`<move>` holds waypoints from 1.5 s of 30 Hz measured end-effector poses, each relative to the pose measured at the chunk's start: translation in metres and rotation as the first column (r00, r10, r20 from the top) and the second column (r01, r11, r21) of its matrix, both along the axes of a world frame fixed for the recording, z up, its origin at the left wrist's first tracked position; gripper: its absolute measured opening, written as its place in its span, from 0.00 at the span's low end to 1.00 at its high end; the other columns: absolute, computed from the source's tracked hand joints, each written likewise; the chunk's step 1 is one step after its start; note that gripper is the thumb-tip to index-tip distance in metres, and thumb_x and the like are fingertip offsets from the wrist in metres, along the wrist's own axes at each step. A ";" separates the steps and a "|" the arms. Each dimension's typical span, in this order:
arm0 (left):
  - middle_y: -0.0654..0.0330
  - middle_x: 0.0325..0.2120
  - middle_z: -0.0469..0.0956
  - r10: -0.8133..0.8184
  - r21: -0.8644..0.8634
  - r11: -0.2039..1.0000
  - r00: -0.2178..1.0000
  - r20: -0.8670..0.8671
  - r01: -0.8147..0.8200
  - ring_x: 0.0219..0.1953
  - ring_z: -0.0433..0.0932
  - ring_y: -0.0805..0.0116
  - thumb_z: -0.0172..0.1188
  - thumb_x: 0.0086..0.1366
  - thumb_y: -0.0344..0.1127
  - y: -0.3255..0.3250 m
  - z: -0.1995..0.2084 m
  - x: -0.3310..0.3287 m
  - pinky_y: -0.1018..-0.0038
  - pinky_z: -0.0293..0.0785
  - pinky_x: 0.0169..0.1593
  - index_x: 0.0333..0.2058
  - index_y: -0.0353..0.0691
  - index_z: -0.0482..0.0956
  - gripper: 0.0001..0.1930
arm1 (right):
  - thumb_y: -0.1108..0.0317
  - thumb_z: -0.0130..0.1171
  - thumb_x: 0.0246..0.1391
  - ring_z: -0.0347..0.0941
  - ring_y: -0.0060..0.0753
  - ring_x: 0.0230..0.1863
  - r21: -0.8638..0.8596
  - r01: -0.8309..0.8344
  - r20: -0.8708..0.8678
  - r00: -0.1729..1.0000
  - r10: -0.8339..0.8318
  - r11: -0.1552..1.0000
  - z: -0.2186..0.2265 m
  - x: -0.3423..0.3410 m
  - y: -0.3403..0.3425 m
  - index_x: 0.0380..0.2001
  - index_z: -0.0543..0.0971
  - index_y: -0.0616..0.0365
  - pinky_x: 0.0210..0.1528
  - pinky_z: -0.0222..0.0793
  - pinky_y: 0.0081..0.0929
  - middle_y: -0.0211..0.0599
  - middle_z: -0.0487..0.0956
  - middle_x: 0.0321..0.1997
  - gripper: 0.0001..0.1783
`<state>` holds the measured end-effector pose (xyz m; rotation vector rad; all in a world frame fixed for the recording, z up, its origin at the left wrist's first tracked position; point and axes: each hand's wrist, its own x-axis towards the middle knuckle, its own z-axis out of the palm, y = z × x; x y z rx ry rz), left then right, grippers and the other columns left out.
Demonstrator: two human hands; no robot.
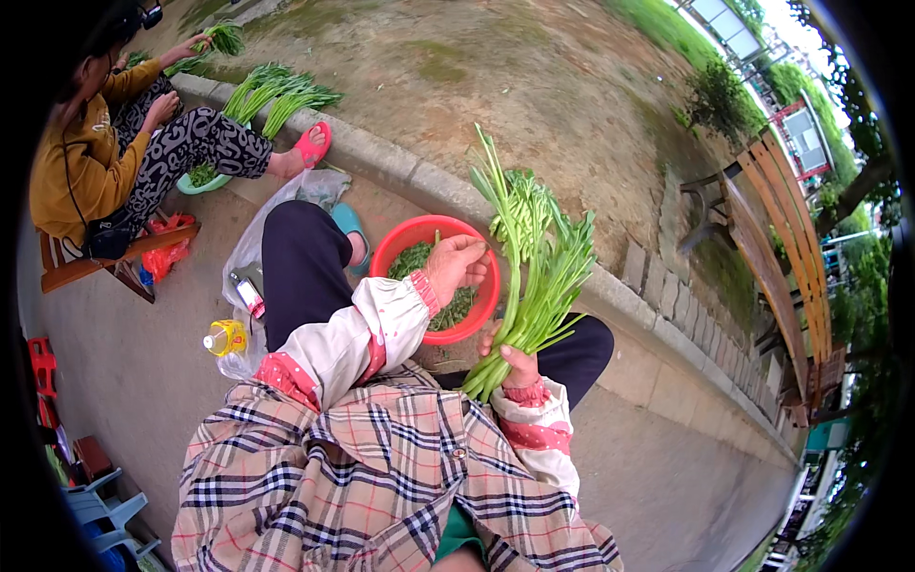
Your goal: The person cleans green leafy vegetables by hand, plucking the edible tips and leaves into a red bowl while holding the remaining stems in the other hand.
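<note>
My right hand (515, 366) is wrapped round the pale stems of a bunch of leafy greens (545, 296), whose leaves fan up and away from me. Over a red plastic basin (389, 252) hovers my left hand (456, 271). Its fingers are curled in a pinch close to the bunch's long stems. Whatever is between those fingertips, if anything, is too small to make out. Torn green leaves (457, 307) lie inside the basin, partly covered by my left hand and sleeve. More cut greens (526, 212) rest on the kerb just beyond the bunch.
A stone kerb (419, 181) runs diagonally past the basin. On my left are a yellow-labelled bottle (227, 337), a phone (250, 297) and a plastic bag (257, 238). Another person (105, 172) sits handling greens (276, 95). A wooden bench (777, 238) stands at right.
</note>
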<state>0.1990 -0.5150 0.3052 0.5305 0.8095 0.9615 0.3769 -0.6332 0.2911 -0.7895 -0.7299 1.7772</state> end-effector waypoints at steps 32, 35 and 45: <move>0.53 0.25 0.75 0.615 0.770 0.489 0.464 -0.638 0.411 0.28 0.77 0.60 0.57 0.54 0.28 0.038 0.014 -0.060 0.70 0.72 0.33 0.34 0.35 0.78 0.08 | 0.64 0.61 0.39 0.69 0.34 0.31 0.022 -0.014 -0.007 1.000 0.014 1.000 -0.006 -0.004 -0.007 0.40 0.69 0.65 0.33 0.65 0.29 0.41 0.72 0.31 0.24; 0.52 0.24 0.75 0.660 0.789 0.423 0.445 -0.605 0.446 0.27 0.77 0.60 0.56 0.53 0.28 0.042 0.012 -0.065 0.70 0.71 0.32 0.34 0.35 0.78 0.09 | 0.68 0.60 0.41 0.73 0.37 0.32 0.040 -0.010 -0.078 0.997 0.013 0.999 -0.010 -0.002 -0.006 0.43 0.70 0.64 0.37 0.70 0.32 0.43 0.76 0.32 0.23; 0.65 0.19 0.76 0.446 0.421 0.865 0.802 -0.397 -0.273 0.18 0.72 0.81 0.57 0.56 0.29 0.061 0.023 -0.085 0.84 0.68 0.21 0.33 0.34 0.80 0.08 | 0.65 0.61 0.40 0.68 0.36 0.30 0.055 -0.014 -0.059 0.998 0.017 0.998 0.003 -0.007 -0.007 0.39 0.69 0.65 0.33 0.65 0.31 0.40 0.70 0.30 0.23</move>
